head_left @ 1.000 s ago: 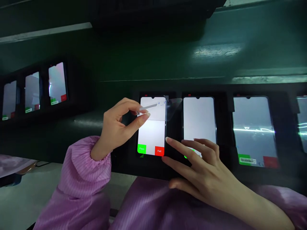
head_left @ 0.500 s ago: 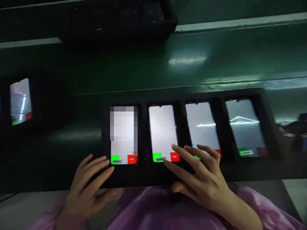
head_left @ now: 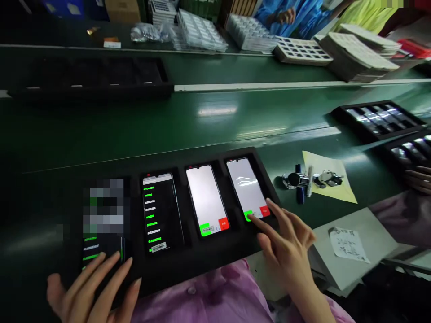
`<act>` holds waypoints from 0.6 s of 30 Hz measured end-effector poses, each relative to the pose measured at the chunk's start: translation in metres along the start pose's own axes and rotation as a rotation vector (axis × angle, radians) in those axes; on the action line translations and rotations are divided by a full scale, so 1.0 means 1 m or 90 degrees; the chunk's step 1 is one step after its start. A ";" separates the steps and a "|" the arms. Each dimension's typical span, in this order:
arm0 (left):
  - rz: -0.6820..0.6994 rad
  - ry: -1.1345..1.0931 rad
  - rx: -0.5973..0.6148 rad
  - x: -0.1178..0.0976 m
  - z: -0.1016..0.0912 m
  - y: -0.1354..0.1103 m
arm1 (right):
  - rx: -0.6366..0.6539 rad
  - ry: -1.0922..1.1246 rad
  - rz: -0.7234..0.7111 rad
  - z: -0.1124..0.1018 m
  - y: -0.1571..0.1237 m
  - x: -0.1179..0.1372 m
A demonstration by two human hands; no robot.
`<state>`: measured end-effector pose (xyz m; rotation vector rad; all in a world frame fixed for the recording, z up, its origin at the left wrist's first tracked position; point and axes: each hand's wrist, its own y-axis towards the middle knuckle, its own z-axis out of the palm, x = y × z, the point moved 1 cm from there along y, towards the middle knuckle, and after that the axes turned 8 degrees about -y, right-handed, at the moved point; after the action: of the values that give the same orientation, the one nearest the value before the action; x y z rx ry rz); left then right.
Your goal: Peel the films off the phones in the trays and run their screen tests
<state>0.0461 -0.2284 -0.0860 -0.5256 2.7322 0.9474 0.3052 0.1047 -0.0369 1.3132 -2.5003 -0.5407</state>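
Spreading both bare hands well apart, neither one clamped on anything: left hand [head_left: 90, 287] with its fingertips [head_left: 116, 259] at the lower edge of a pixelated smartphone [head_left: 104, 220] in a black foam tray [head_left: 198, 264], right hand [head_left: 286, 246] with its index fingertip [head_left: 259, 227] on the green on-screen button [head_left: 247, 216] of a white-screened smartphone [head_left: 244, 186]. Lying beyond the right hand, a pale yellow paper sheet [head_left: 340, 166] beneath shiny metal fittings [head_left: 296, 181], and nearer that hand, a white handwritten note [head_left: 348, 244].

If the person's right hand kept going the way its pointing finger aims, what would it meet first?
The right hand would most likely meet the green button low on the screen of the rightmost phone. The fingertip looks to be at or just above it, though depth is hard to judge.
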 end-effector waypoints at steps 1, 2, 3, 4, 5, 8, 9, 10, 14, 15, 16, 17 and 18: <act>0.007 0.043 -0.007 -0.006 0.007 0.009 | 0.012 0.005 0.002 0.002 -0.001 -0.011; -0.003 0.076 -0.016 -0.009 0.014 0.017 | -0.007 0.025 0.015 0.005 0.000 -0.022; -0.007 0.105 -0.035 -0.010 0.019 0.023 | -0.053 0.054 0.039 0.009 0.002 -0.032; -0.007 0.134 -0.056 -0.009 0.023 0.028 | -0.104 0.083 0.072 0.015 0.006 -0.041; -0.005 0.160 -0.073 -0.007 0.025 0.032 | -0.146 0.103 0.107 0.021 0.010 -0.049; -0.024 0.183 -0.057 -0.005 0.021 0.042 | -0.165 0.132 0.124 0.036 0.027 -0.059; -0.046 0.171 -0.031 -0.006 0.018 0.045 | -0.154 0.127 0.103 0.037 0.033 -0.058; -0.076 0.157 0.000 -0.009 0.014 0.049 | -0.145 0.117 0.080 0.036 0.039 -0.056; -0.202 0.157 0.118 -0.025 0.002 0.063 | -0.060 0.072 -0.013 0.028 0.060 -0.037; -0.223 0.167 0.149 -0.028 0.001 0.066 | -0.034 0.051 -0.022 0.027 0.065 -0.031; -0.239 0.174 0.177 -0.032 0.001 0.069 | -0.016 0.026 -0.026 0.027 0.070 -0.027; -0.247 0.179 0.199 -0.034 0.001 0.072 | -0.008 0.003 -0.026 0.028 0.075 -0.023; -0.254 0.186 0.212 -0.036 0.002 0.075 | -0.006 -0.014 -0.027 0.029 0.079 -0.020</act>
<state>0.0497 -0.1625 -0.0343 -1.1569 2.7811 0.3327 0.2471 0.1679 -0.0293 1.3659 -2.4894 -0.5782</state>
